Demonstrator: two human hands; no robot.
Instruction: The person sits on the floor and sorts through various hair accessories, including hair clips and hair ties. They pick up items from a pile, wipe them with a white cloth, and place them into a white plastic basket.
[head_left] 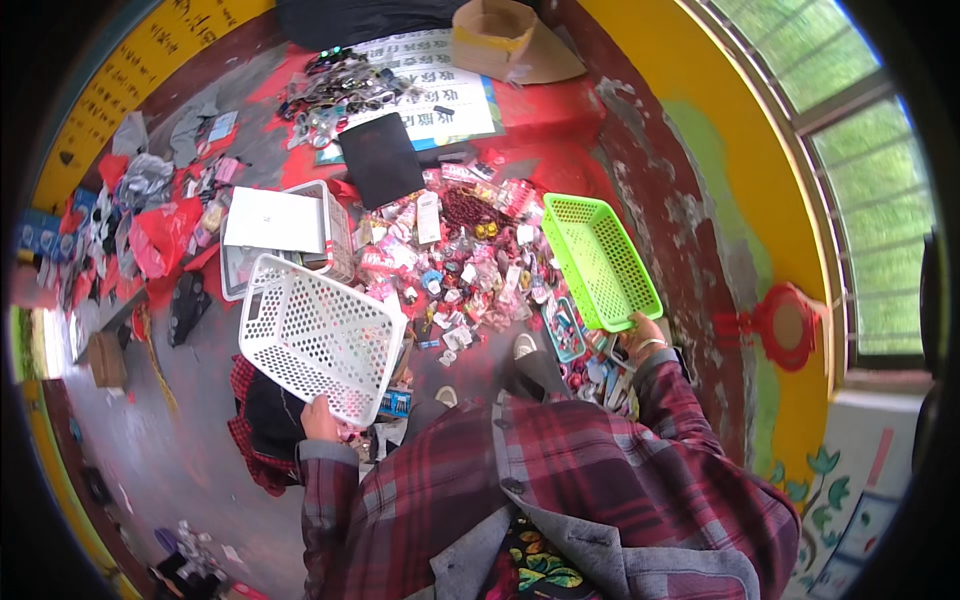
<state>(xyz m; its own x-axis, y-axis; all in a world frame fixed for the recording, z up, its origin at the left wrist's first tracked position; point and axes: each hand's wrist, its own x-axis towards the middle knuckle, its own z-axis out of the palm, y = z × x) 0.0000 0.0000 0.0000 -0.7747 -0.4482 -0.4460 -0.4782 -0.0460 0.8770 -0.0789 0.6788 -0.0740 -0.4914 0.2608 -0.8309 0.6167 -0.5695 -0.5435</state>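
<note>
My left hand (321, 420) is closed on the near rim of a white perforated plastic basket (350, 335), which tilts so that its inside faces me. At the right, a bright green perforated basket (597, 258) is gripped at its near corner by my right hand (645, 338). Both baskets look bare inside. Between them spreads a heap of small packaged trinkets (480, 285), many in clear bags, with dark red beads (472, 210) and a black flat panel (380, 160) at its far side.
Behind the white basket stands a grey crate (238, 270) topped by a white board (272, 219). Sunglasses (350, 90) lie in a pile on a printed sheet, near an open cardboard box (492, 40). Clothes and bags, including a red bag (165, 238), crowd the left. A wall with windows (870, 170) bounds the right.
</note>
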